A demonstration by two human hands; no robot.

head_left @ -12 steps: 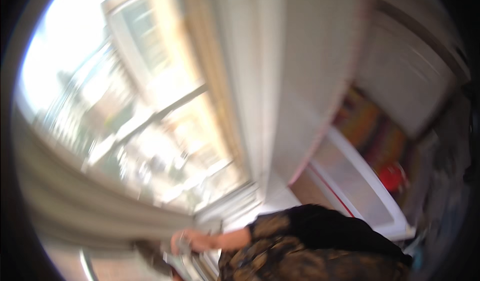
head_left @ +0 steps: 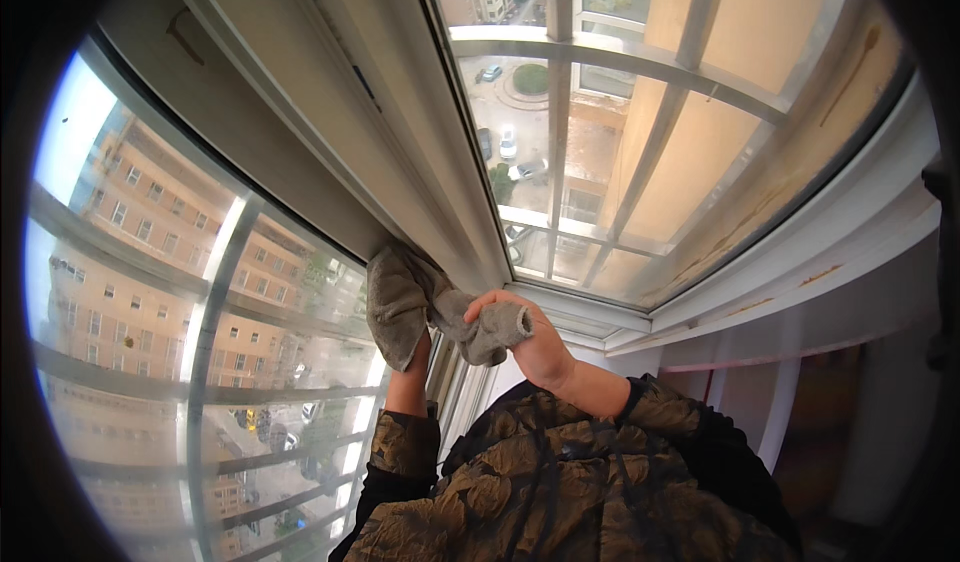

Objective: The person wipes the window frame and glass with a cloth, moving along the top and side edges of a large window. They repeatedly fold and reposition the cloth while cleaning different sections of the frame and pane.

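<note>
Head: cloth (head_left: 398, 300) w/in R fingers (head_left: 491, 302)

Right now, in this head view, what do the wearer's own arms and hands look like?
Both sleeves, left and right, have mottled brown cuffs with black fabric above. The right hand is bare, with no glove or ring visible. The left hand is mostly hidden; its bare wrist shows no watch.
</note>
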